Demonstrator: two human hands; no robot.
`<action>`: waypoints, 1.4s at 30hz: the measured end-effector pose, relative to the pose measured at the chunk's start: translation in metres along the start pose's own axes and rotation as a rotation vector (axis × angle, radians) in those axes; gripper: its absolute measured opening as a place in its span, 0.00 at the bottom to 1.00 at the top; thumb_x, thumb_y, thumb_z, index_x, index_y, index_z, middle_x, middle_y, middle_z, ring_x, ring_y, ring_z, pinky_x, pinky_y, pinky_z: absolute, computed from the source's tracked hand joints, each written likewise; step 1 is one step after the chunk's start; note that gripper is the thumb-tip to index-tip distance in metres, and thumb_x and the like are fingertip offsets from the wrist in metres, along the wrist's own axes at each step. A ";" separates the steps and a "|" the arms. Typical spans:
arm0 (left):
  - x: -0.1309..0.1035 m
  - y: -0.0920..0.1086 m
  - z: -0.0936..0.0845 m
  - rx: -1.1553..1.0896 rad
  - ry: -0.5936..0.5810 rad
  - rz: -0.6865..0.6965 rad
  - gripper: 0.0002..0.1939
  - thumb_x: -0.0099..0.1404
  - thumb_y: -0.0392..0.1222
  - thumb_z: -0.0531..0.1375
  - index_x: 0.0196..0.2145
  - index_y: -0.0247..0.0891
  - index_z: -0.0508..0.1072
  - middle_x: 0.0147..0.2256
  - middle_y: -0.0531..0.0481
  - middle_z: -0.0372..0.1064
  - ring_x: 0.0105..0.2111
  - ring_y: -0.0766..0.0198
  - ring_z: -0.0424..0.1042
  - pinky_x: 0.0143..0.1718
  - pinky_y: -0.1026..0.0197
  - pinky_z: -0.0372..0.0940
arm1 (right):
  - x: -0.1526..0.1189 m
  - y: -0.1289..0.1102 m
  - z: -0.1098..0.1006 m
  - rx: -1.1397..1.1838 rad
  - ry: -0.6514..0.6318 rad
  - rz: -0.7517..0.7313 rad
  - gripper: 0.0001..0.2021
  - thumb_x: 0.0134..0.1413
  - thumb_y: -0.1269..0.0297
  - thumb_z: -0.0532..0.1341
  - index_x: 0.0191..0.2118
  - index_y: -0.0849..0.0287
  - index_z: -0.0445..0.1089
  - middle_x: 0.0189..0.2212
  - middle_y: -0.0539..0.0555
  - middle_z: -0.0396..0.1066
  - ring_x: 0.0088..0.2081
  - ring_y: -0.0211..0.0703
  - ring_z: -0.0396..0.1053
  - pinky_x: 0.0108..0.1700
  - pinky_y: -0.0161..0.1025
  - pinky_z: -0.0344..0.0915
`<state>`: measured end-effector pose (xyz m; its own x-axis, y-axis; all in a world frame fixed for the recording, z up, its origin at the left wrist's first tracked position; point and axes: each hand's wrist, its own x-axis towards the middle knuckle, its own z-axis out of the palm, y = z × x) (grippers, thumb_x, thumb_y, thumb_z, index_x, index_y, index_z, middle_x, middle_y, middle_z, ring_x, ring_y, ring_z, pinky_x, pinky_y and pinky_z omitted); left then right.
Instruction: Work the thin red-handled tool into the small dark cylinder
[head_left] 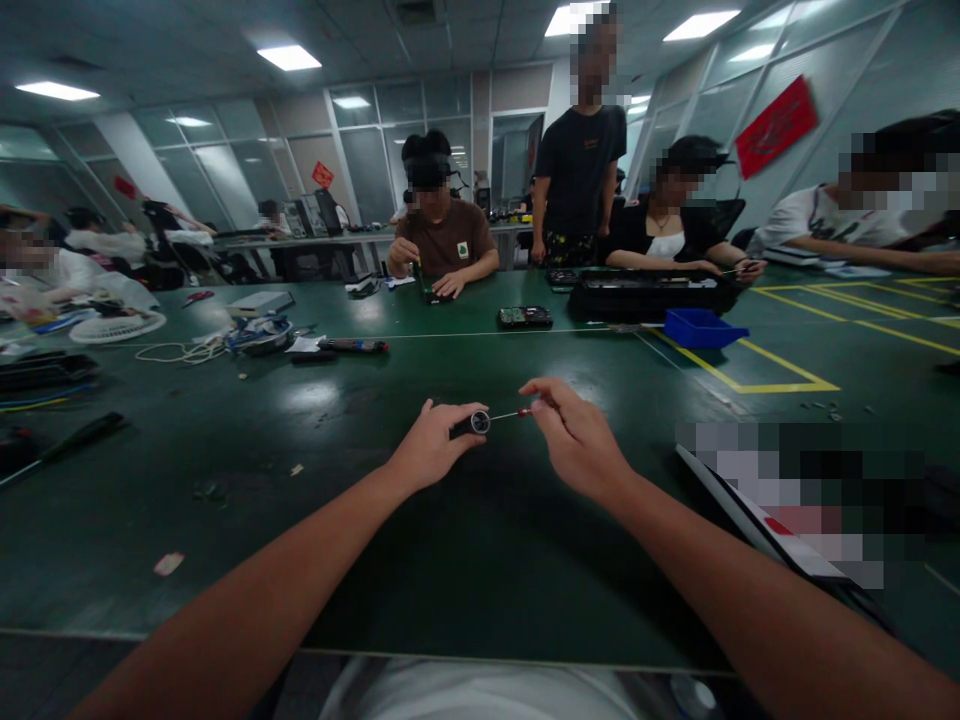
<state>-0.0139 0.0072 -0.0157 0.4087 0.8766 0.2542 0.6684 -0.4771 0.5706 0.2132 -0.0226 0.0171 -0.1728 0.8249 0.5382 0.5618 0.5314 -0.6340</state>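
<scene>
Over the green table, my left hand (433,446) is closed round a short black cylindrical part (478,423) whose round, silver-rimmed end faces right and toward me. Most of its body is hidden by my fingers. In my right hand (581,435), a small screwdriver (523,412) with a red handle is pinched between thumb and fingers. Its thin metal shaft points left and reaches the rimmed end of the part. Whether the tip sits in a screw is too small to tell.
A blue bin (701,328) stands beyond my right hand, beside yellow tape lines (787,388). A circuit board (525,317) lies further back. Cables (259,335) and a pen-like tool (352,346) are at left. Papers (757,500) lie right. Several people sit or stand around.
</scene>
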 end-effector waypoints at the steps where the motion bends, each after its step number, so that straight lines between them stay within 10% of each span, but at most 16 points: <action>1: 0.000 0.001 0.000 0.005 0.002 0.001 0.19 0.68 0.45 0.62 0.57 0.51 0.72 0.55 0.49 0.73 0.58 0.49 0.68 0.67 0.30 0.39 | 0.000 0.000 0.000 0.002 -0.010 0.010 0.13 0.68 0.61 0.50 0.48 0.56 0.69 0.31 0.52 0.74 0.30 0.44 0.70 0.32 0.40 0.60; 14: 0.001 0.005 -0.003 -0.033 0.072 0.052 0.20 0.66 0.41 0.64 0.56 0.44 0.73 0.51 0.48 0.75 0.50 0.54 0.72 0.55 0.51 0.64 | 0.003 0.005 0.010 0.351 0.093 0.172 0.09 0.63 0.55 0.57 0.41 0.55 0.67 0.34 0.55 0.74 0.37 0.47 0.73 0.41 0.45 0.67; 21: 0.001 0.005 -0.003 -0.023 0.095 0.122 0.21 0.67 0.41 0.64 0.57 0.44 0.72 0.52 0.48 0.74 0.52 0.55 0.71 0.56 0.51 0.63 | 0.014 0.024 0.017 0.896 0.159 0.577 0.15 0.56 0.48 0.62 0.31 0.55 0.67 0.24 0.50 0.67 0.26 0.42 0.68 0.37 0.46 0.71; 42: 0.000 0.006 -0.003 -0.004 0.095 0.104 0.22 0.66 0.43 0.65 0.58 0.45 0.72 0.49 0.48 0.76 0.48 0.55 0.72 0.52 0.52 0.65 | 0.005 0.005 0.010 0.333 0.164 0.189 0.13 0.65 0.52 0.55 0.38 0.56 0.68 0.31 0.54 0.75 0.33 0.45 0.74 0.38 0.44 0.69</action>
<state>-0.0120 0.0046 -0.0100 0.4151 0.8244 0.3847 0.6229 -0.5657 0.5403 0.2075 -0.0140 0.0112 0.0544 0.8868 0.4590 0.2742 0.4287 -0.8608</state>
